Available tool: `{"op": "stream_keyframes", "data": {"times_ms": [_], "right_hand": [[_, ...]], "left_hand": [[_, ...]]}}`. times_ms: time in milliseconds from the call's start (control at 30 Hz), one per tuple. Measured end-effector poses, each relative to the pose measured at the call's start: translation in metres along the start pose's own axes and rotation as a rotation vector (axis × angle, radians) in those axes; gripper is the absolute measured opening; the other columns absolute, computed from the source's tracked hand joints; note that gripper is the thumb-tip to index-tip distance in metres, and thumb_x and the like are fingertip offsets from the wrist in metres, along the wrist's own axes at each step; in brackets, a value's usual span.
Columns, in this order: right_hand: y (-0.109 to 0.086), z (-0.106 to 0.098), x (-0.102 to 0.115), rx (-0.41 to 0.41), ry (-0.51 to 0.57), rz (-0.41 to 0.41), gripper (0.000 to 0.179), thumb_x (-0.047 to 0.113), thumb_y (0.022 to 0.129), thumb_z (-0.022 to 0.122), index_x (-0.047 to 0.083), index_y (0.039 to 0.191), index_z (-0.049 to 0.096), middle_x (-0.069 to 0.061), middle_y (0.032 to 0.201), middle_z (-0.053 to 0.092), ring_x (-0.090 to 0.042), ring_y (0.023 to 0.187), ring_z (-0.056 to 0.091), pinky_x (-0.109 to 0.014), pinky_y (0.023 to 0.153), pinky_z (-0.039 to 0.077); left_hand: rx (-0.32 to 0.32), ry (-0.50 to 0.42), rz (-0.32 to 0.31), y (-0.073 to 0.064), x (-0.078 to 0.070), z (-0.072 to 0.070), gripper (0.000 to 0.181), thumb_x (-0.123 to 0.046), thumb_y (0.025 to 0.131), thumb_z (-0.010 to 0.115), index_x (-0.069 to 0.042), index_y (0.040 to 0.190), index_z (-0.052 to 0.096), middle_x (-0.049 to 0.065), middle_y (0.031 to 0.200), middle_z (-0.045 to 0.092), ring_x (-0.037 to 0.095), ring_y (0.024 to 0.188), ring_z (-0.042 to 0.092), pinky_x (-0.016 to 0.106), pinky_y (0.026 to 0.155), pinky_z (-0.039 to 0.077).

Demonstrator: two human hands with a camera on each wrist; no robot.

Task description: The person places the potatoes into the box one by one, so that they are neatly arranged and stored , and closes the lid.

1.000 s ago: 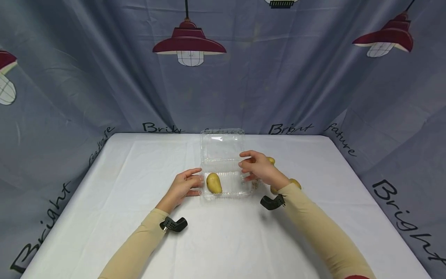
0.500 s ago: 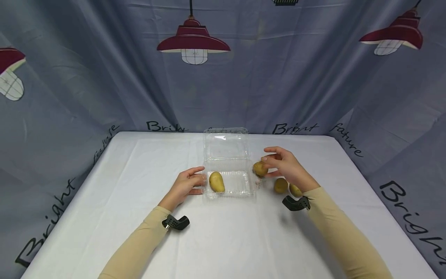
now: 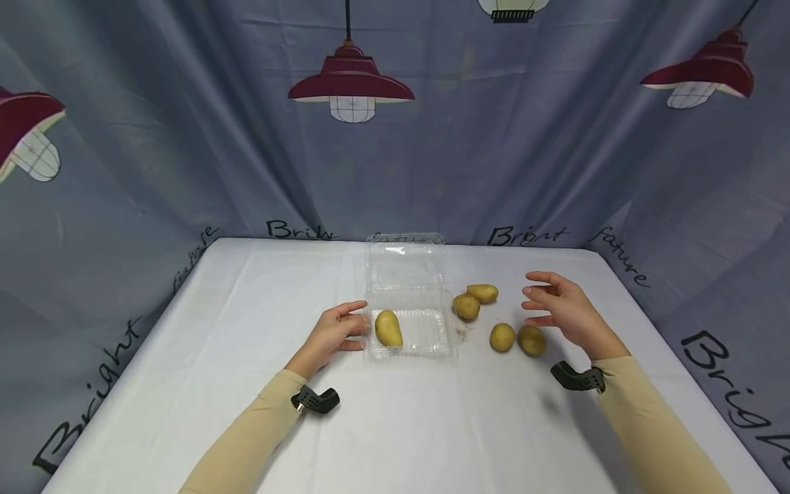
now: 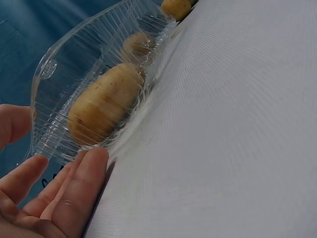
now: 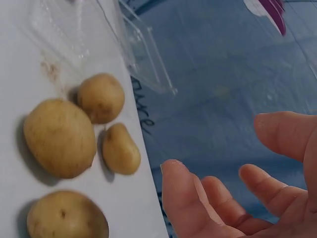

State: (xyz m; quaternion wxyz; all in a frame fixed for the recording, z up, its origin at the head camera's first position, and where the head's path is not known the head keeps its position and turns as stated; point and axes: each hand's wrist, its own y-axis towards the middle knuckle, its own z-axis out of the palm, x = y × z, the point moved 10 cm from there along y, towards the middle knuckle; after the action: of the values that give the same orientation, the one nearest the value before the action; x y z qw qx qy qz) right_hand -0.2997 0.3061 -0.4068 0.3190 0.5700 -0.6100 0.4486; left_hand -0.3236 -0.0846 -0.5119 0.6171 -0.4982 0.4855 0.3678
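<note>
A clear plastic clamshell box (image 3: 426,331) lies with its lid raised at the back, and one potato (image 3: 388,328) sits in the left part of its base. My left hand (image 3: 336,333) rests against the box's left side, fingertips right at the wall (image 4: 44,106) in the left wrist view. Off to the right, my right hand (image 3: 564,310) is held above the table with relaxed, spread fingers and nothing in them. Nearest to it is a round potato (image 3: 532,341), with another potato (image 3: 502,337) just left of that.
Two more potatoes, a round one (image 3: 465,307) and a longer one (image 3: 483,293), lie close to the box's right side. Brown crumbs (image 3: 461,334) dot the white tablecloth (image 3: 395,425). A grey-blue curtain (image 3: 426,151) hangs behind the table.
My right hand has moved from the box's right edge, past the potatoes, to the far right, uncovering them. The left hand has stayed at the box.
</note>
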Motion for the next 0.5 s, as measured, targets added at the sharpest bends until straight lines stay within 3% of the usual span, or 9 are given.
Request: {"op": "stream_keyframes", "data": {"times_ms": [367,500], "right_hand": [[-0.013,-0.028,-0.03,-0.045,-0.007,0.029,0.075,0.037,0.105,0.055,-0.002,0.159,0.019,-0.025,0.149,0.037,0.005,0.093,0.066,-0.03,0.083,0.064],[-0.015,-0.035,-0.042,-0.047,0.009,0.038,0.073,0.036,0.105,0.056,-0.002,0.158,0.022,-0.013,0.137,0.047,0.005,0.094,0.067,-0.031,0.083,0.065]], "left_hand": [[-0.01,0.004,0.004,0.0,0.001,0.0,0.054,-0.012,0.094,0.062,-0.008,0.147,0.053,0.015,0.124,0.067,0.011,0.089,0.069,0.027,0.067,0.064],[-0.002,0.006,0.013,0.0,0.001,0.0,0.054,-0.011,0.095,0.062,-0.007,0.148,0.052,0.016,0.124,0.066,0.011,0.088,0.068,0.026,0.066,0.063]]}}
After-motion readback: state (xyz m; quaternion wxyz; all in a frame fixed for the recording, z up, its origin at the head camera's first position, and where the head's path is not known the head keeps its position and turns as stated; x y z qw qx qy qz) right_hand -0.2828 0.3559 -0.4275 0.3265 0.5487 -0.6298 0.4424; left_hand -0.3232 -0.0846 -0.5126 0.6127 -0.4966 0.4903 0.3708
